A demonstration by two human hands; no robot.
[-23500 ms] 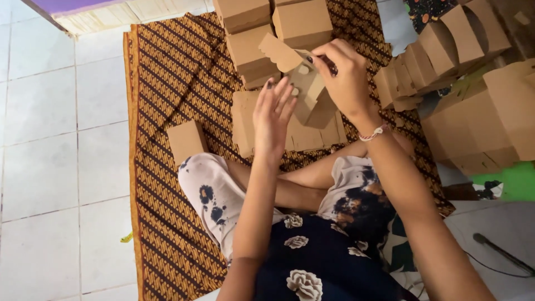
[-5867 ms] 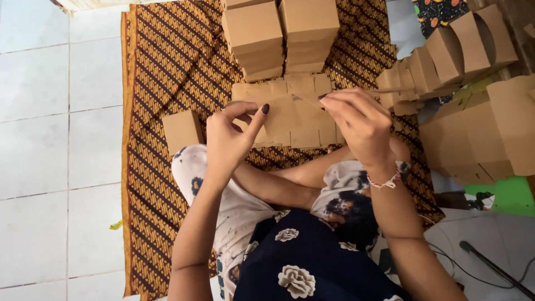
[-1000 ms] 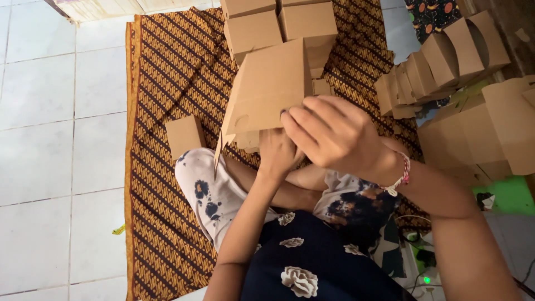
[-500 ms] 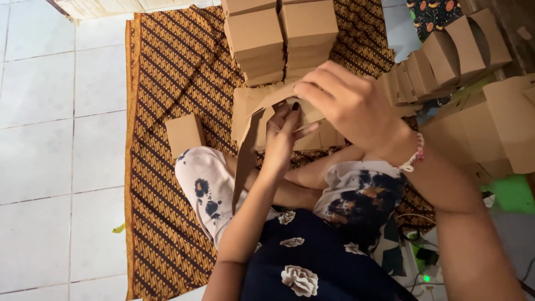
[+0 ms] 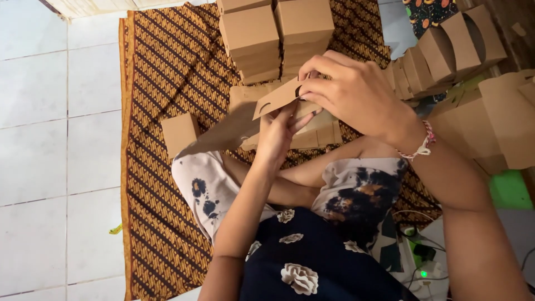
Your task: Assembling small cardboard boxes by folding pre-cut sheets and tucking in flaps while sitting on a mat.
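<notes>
While the left hand (image 5: 277,136) gripped the flat cardboard box blank (image 5: 234,131) from below, the right hand (image 5: 351,92) pinched its top flap; finished boxes (image 5: 276,33) stood stacked just beyond both.

Both forearms are bare. The right wrist carries a beaded bracelet (image 5: 424,140) in pink and white. Clothing: white trousers (image 5: 207,184) with dark blotches; a dark top (image 5: 312,262) with white flowers.

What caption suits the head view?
Both hands, left hand and right hand, fold a brown cardboard box above a patterned mat.
</notes>
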